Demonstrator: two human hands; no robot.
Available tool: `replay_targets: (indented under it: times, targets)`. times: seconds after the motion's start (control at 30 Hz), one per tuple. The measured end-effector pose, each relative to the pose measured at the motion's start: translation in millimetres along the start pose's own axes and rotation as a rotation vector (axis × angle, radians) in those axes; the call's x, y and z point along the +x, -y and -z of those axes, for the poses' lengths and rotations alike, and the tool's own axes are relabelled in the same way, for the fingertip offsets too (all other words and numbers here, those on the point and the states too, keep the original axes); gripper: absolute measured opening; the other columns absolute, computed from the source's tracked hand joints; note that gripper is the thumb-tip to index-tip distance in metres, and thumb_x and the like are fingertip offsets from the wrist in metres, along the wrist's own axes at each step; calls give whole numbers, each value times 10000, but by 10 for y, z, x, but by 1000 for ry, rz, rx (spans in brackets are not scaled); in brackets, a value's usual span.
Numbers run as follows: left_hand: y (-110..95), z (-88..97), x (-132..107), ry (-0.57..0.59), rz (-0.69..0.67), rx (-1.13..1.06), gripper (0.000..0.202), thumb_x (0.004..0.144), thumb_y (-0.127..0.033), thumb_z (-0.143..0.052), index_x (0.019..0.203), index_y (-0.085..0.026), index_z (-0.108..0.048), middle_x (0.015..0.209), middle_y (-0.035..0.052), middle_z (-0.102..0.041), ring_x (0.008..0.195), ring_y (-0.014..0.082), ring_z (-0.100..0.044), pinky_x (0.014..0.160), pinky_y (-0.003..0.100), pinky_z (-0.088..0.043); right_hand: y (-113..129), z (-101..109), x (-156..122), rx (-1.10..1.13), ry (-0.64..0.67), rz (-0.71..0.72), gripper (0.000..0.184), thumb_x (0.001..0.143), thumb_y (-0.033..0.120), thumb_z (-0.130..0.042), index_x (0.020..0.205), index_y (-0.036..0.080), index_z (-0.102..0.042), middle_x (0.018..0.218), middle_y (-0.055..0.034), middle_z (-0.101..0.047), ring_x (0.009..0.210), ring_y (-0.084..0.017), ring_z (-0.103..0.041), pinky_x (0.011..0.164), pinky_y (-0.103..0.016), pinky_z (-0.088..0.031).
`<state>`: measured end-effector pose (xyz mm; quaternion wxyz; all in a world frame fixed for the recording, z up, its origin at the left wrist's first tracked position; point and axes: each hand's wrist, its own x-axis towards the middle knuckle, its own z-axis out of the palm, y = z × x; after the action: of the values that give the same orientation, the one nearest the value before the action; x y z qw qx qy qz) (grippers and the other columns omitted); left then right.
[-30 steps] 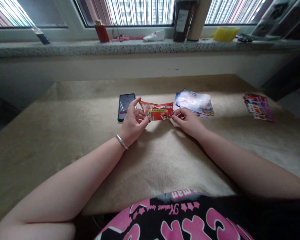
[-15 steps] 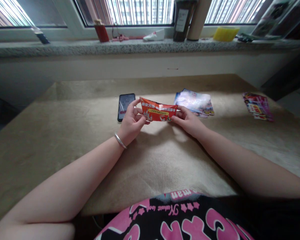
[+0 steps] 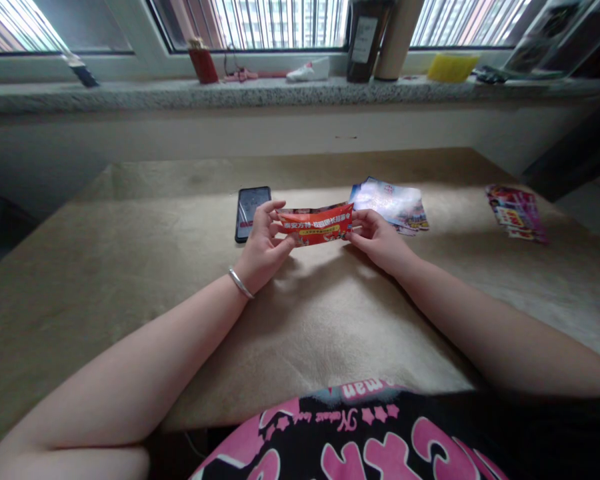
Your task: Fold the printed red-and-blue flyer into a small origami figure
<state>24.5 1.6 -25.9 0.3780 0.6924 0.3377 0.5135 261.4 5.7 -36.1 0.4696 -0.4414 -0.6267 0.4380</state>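
Note:
A red printed leaflet (image 3: 320,227) with white lettering and a yellow band is held above the table between both hands, bent so that a darker printed strip shows along its upper edge. My left hand (image 3: 266,241) pinches its left end, thumb in front and fingers behind. At the right end, my right hand (image 3: 377,241) grips it between thumb and fingers. Just behind my left hand lies a smartphone (image 3: 247,213) in a dark case, partly covered by the fingers. Blue printed leaflets (image 3: 393,200) lie in a loose pile behind my right hand.
Pink and purple leaflets (image 3: 517,213) lie at the right of the table (image 3: 130,253). Along the granite sill (image 3: 145,97) stand a red container (image 3: 203,63), a dark bottle (image 3: 365,43) and a yellow block (image 3: 451,68).
The leaflet has tilted back and bent more, so its front looks shorter and a strip behind its top edge shows. Both hands still hold its ends, with slightly shifted fingers.

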Motion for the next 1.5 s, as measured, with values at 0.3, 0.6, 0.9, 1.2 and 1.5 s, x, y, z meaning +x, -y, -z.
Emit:
replay_targets:
  times: [0.3,0.6,0.9,1.2,1.5]
  targets:
    - [-85,61,9,12,-214,564,317,808,-253,-615,1113,-195,-549,1135,77,-532,1053,210,-541,888,403,-513,69,-1,-40,-127,-16,-22,256,708,312,-650,894,208,-508,780,0,-617,620,-112,-572,583,-280,-479]
    - [-195,32,-7,234,-463,701,295,807,-267,-637,1101,-263,-630,1201,61,-585,1098,218,-548,938,414,-465,93,2,-30,-23,-43,-3,304,701,339,-668,960,237,-546,1022,-40,-661,861,-183,-657,785,-357,-544]
    - [-263,0,-33,288,-597,751,173,849,-260,-588,989,-251,-689,1178,68,-609,1100,212,-558,940,416,-479,117,16,-44,12,-32,-161,268,732,316,-645,977,235,-576,825,-20,-700,724,-194,-676,730,-395,-560]
    - [-243,-37,-44,262,-522,769,127,796,-221,-629,869,-282,-712,1114,15,-645,1160,234,-500,993,480,-429,34,55,-9,-83,32,-74,352,701,302,-674,1016,220,-540,742,-1,-648,652,-156,-640,664,-347,-557]
    - [-183,-27,-64,188,-381,788,88,763,-247,-690,833,-290,-722,1354,-4,-456,1331,296,-284,1080,577,-280,64,42,-36,-299,-4,97,365,699,349,-678,1028,227,-577,1351,-110,-410,916,-186,-612,685,-340,-554]
